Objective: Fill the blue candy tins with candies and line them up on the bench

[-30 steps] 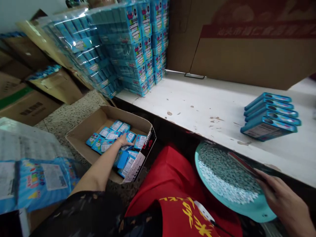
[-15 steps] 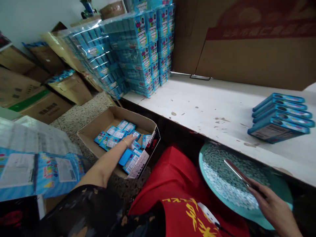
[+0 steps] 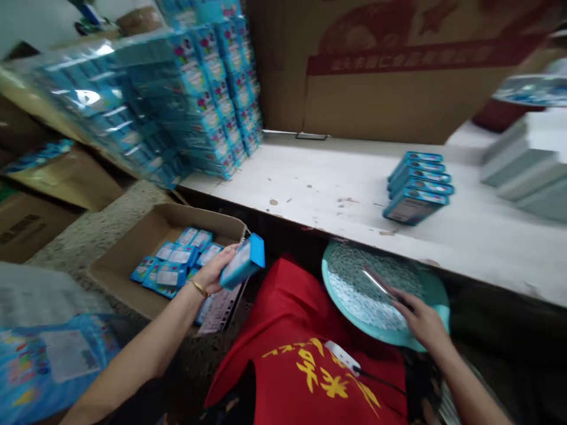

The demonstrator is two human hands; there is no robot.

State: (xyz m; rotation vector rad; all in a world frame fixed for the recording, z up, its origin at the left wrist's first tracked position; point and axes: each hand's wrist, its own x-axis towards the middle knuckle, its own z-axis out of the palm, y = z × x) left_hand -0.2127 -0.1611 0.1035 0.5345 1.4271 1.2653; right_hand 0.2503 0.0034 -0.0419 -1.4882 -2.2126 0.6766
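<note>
My left hand is closed around a small blue candy box, its blue end flap turned toward my lap. It is raised over the near side of an open cardboard box, where several similar blue boxes lie flat. My right hand grips a slim, shiny metal tool with a dark handle; its exact kind is hard to make out. Under that tool sits a round turquoise basin full of small pale pieces, which look like candies.
A white worktable runs across the front, with several blue boxes standing in a row. Plastic-wrapped stacks of blue boxes rise at its left end. Behind stands a large brown carton. A red apron covers my lap.
My left hand has come up out of the cardboard box with a blue candy box. The right hand still holds the metal tool above the basin. My view has swung to the right.
</note>
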